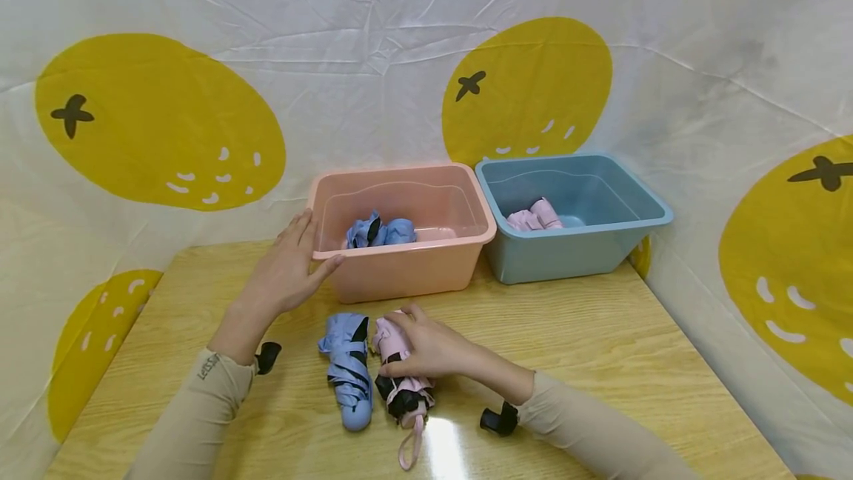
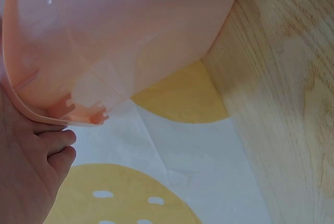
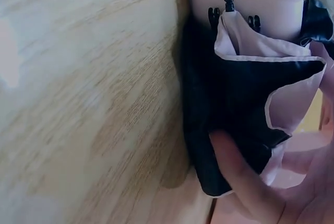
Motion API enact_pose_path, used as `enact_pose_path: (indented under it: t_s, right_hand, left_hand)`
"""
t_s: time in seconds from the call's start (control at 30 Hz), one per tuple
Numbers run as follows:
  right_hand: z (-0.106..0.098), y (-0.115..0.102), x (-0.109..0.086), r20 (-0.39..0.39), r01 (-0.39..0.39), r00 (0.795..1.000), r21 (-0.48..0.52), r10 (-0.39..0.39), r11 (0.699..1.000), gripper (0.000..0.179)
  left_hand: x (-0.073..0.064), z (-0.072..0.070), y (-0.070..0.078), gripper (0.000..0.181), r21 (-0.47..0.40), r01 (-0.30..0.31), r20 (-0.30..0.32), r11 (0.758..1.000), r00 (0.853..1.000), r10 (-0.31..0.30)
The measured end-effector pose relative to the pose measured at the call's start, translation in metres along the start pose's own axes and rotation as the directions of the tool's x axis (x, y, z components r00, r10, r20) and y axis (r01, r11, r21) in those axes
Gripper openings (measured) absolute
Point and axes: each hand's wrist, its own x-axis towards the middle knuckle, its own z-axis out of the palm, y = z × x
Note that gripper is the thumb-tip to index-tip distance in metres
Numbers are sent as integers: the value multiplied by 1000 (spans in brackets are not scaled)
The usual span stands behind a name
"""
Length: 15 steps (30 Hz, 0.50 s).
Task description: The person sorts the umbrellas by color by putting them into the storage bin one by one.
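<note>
Fingers and thumb of my right hand (image 1: 429,347) curl round a folded pink umbrella (image 1: 412,415) lying on the table. In the right wrist view, one finger presses into the black lining of the umbrella (image 3: 245,20); its pink handle end is at the top. Left of it lies a folded blue umbrella (image 1: 349,369), its strap wrapped round the middle. My left hand (image 1: 283,265) rests at the left front corner of the pink bin (image 1: 400,272), fingers fairly straight along the side and thumb over the front rim. The left wrist view shows the hand (image 2: 26,156) against the rim.
Inside the pink bin lie blue folded umbrellas (image 1: 400,232), partly hidden by its front wall. A blue bin (image 1: 560,258) stands against its right side, with pink folded umbrellas (image 1: 546,213) inside. Behind both hangs a white cloth (image 1: 360,95) with yellow fruit prints.
</note>
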Motion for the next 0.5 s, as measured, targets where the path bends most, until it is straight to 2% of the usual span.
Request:
enact_pose_path:
  t_s: [0.3, 0.5]
  right_hand:
    - [0, 4, -4, -33, -2, 999, 146, 7, 989, 84]
    - [0, 6, -12, -72, 29, 997, 231, -12, 973, 85]
  left_hand:
    - [-1, -2, 1, 97, -6, 7, 15, 1000, 1000, -7]
    - [-2, -4, 2, 97, -5, 5, 17, 1000, 1000, -5]
